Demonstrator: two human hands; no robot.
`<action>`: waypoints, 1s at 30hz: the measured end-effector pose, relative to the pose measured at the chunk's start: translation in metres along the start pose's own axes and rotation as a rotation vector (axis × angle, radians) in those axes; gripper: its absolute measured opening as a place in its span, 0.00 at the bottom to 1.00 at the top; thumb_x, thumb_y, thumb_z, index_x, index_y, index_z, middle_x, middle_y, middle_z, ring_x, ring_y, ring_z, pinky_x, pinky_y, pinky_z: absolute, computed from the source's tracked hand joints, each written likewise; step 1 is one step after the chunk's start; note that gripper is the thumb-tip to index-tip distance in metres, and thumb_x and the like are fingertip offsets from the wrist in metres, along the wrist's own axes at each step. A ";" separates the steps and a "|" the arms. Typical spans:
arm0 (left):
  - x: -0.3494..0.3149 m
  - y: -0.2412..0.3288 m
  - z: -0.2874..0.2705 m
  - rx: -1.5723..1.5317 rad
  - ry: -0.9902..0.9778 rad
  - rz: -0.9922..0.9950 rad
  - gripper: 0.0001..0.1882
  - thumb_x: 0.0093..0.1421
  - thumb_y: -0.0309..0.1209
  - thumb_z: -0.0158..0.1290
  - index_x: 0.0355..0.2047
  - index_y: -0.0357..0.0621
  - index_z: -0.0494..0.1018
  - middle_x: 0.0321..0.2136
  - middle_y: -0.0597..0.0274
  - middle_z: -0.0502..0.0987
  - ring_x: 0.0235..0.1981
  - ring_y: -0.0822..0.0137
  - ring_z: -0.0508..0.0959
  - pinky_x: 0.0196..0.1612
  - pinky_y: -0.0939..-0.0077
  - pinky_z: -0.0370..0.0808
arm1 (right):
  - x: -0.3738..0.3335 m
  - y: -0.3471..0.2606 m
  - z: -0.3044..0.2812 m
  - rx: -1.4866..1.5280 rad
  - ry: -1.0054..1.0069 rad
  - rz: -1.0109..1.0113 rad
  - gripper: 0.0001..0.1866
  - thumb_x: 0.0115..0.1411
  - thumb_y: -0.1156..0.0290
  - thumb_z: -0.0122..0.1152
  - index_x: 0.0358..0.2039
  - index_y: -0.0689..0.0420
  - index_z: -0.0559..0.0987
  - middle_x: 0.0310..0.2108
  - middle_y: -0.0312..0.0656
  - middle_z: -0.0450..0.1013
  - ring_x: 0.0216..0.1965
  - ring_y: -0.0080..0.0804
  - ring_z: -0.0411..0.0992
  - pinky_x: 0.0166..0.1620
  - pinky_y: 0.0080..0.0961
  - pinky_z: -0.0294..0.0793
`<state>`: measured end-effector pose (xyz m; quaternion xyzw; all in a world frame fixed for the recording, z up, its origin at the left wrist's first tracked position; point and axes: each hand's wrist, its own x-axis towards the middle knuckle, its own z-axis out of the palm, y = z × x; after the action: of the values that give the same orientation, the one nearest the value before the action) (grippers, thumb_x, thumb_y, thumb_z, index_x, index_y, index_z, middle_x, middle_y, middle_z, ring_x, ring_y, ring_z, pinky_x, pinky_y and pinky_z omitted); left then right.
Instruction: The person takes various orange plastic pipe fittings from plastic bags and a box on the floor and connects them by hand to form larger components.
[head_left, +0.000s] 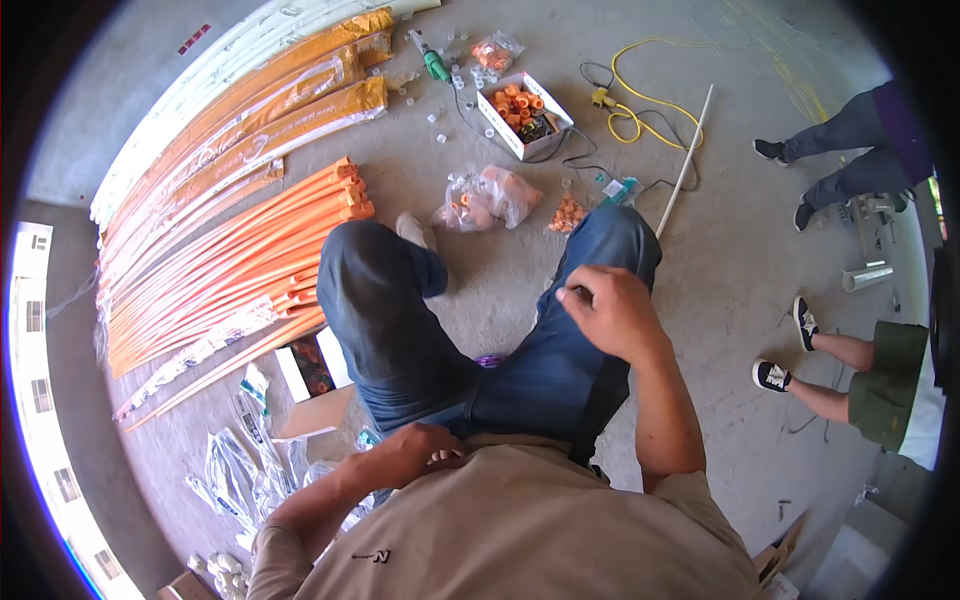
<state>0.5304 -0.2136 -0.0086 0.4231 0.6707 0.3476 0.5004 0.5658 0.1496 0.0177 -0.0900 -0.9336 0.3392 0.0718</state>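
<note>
The bare right hand (612, 315) hangs loosely curled over the right knee of the blue denim jeans (390, 300), right of centre; the bare left hand (413, 455) rests against the hem of the tan cloth shirt (560, 520) at lower centre. They are well apart; with both palms hidden, I cannot tell whether either is closed on something small.

The bundle of long, slim orange plastic pipes (230, 260) lies at the left of the frame. Each pipe should be light and stiff, though whippy over its length, and smooth enough to slide on its neighbours; mid-length is the balanced hold. The long white rod-like pipe (685, 165) at upper right likely handles alike. The small orange fittings (568, 213) at upper centre look hard and light, best pinched by their outer walls.
</note>
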 end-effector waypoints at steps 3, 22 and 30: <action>0.008 -0.011 -0.003 0.052 -0.026 0.123 0.08 0.61 0.28 0.60 0.41 0.42 0.82 0.35 0.55 0.82 0.37 0.61 0.82 0.40 0.67 0.79 | -0.002 -0.025 0.011 0.096 -0.344 -0.181 0.13 0.59 0.59 0.62 0.30 0.56 0.81 0.31 0.49 0.79 0.36 0.52 0.78 0.40 0.44 0.77; 0.049 0.017 -0.163 0.358 0.813 0.069 0.07 0.59 0.21 0.60 0.39 0.37 0.79 0.27 0.56 0.79 0.25 0.67 0.79 0.31 0.74 0.76 | 0.022 -0.037 0.041 0.229 -0.713 -0.159 0.13 0.61 0.64 0.63 0.43 0.57 0.80 0.37 0.50 0.79 0.39 0.49 0.79 0.43 0.40 0.77; 0.122 -0.044 -0.289 0.098 0.791 -0.100 0.12 0.68 0.29 0.53 0.46 0.33 0.77 0.35 0.54 0.82 0.38 0.69 0.82 0.44 0.73 0.77 | 0.145 0.023 -0.025 0.140 -0.123 -0.034 0.08 0.60 0.74 0.64 0.37 0.64 0.80 0.30 0.49 0.79 0.32 0.45 0.79 0.36 0.34 0.76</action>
<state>0.2246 -0.1324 -0.0192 0.2470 0.8471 0.4263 0.1990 0.4320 0.2143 0.0321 -0.0479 -0.9116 0.4074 0.0262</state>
